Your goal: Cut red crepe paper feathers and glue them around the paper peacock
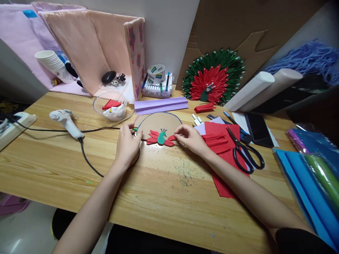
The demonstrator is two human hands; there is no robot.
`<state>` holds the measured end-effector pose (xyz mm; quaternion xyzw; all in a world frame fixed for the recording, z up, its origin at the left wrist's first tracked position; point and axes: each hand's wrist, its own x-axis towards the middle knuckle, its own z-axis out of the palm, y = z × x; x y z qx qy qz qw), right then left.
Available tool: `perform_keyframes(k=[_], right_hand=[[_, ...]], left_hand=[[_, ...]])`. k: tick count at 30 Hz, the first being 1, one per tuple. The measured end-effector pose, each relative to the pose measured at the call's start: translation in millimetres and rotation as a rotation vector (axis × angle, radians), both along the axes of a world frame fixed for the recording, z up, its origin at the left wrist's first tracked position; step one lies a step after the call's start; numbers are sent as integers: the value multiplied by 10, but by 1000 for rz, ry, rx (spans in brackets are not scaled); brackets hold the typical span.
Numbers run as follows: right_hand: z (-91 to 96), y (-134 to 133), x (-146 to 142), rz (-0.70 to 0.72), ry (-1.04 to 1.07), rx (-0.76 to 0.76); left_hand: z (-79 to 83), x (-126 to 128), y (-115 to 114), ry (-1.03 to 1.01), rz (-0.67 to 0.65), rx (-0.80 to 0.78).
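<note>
A half-round piece of brown cardboard with a blue-edged curve lies on the table before me. At its straight lower edge sits a green paper peacock body, with red crepe paper petals spread to both sides. My left hand grips the left end of the cardboard between thumb and fingers. With thumb and index finger pinched, my right hand holds a red paper petal at the right side of the body.
Black scissors lie on red crepe paper at the right. A white glue gun with its cord rests at the left. Behind are a clear bowl, a purple paper strip and a finished red-green peacock fan.
</note>
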<state>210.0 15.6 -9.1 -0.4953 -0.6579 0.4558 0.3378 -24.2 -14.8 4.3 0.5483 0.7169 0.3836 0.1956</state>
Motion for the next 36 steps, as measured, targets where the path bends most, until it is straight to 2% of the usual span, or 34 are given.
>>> perform_keyframes(k=[3,16,24,27,32,36], right_hand=[[-12,-11,-2,8,-15,27],[-24,-41,-6,7,-93,190],[-37,-17,47,134,-138,317],[-44,-26,41,144,-115,287],[-40,-21,31,163,-24,135],[-3,2,29,170,-18,72]], left_hand=[[-39,-1,0,7,-25,-49],[-24,13,-10,48,-47,-69],[-40,14,-7,45,-47,-56],[-37,17,-4,42,-45,-54],[-36,20,-6,45,-45,-67],[-22,29,-15,50,-48,-67]])
